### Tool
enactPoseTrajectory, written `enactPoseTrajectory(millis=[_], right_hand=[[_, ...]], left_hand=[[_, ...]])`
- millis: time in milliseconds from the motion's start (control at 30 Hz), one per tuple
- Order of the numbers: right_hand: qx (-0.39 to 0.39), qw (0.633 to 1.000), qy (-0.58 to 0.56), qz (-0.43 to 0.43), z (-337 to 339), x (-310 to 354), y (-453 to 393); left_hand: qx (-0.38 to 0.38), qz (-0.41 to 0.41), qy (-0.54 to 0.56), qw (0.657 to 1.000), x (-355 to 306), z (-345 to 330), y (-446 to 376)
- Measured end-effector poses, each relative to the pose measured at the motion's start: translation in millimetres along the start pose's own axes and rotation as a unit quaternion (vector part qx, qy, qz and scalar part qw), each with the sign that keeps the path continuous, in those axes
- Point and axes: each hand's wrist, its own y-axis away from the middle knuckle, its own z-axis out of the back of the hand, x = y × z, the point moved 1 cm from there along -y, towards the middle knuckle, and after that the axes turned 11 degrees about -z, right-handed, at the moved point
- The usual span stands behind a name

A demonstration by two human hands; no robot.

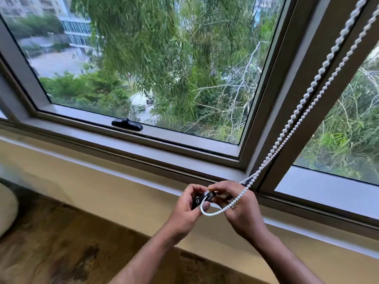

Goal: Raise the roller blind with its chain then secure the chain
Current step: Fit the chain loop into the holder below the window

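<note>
Blind not in view, glass fully bare, so I judge raising done; I'm on the securing step. My left hand (185, 203) pinches a small black clip (202, 199), fingers curled round it. My right hand (235, 203) is curled on the white bead chain (295, 113), whose bottom loop hangs between both hands just above the sill (127, 171). To do it well: keep the loop taut, seat the beads squarely in the clip's slot, don't tug downward, or the blind may drop.
</note>
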Motion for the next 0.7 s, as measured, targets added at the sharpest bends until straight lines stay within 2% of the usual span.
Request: enactPoseTrajectory(millis=[200,367,533,700], right_hand=[[-0.013,0.998,0.054,0.008,5.0,1.6,-4.0],[-0.006,0.996,0.088,0.008,5.8,1.9,-7.1],[0.008,0.982,0.187,0.022,7.2,4.7,-8.5],[0.007,0.972,0.232,0.029,9.5,4.7,-9.7]], left_hand=[[0.020,-0.002,-0.042,0.999,3.4,-2.4,-8.5],[0.004,0.005,-0.067,0.998,4.9,-4.0,-11.4],[-0.019,0.009,-0.074,0.997,12.0,-5.4,-12.4],[-0.018,0.001,-0.092,0.996,13.4,-9.0,-12.2]])
